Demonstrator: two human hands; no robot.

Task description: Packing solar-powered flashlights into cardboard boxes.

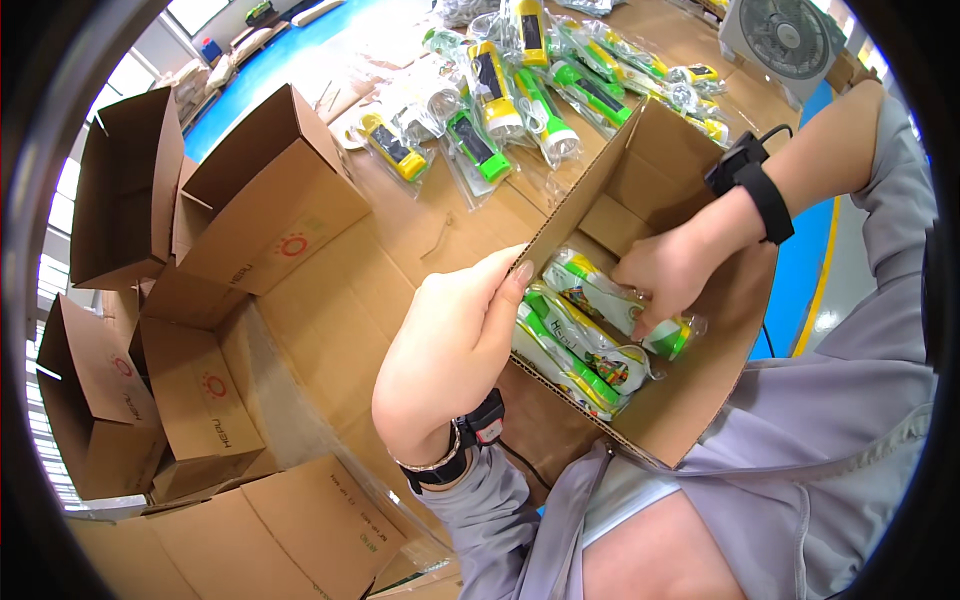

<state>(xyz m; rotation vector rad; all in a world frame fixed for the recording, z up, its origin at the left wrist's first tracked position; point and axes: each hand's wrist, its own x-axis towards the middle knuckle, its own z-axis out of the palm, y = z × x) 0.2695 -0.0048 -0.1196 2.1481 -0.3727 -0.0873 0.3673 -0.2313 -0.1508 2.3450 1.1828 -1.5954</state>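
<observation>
Matt corrugated cardboard box, glossy clear plastic wrap on torch packs.

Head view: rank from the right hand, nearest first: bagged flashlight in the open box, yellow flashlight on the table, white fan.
From the right hand:
1. Bagged flashlight: in the open carton, under the fingers.
2. Yellow flashlight: on the table, up and left.
3. White fan: top right corner, farthest.

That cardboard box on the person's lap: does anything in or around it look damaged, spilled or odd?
Nothing stands out. The cardboard box is tilted, steadied at its flap by the left hand, while the right hand presses a bagged flashlight onto others lying inside. More bagged flashlights lie loosely on the table.
</observation>
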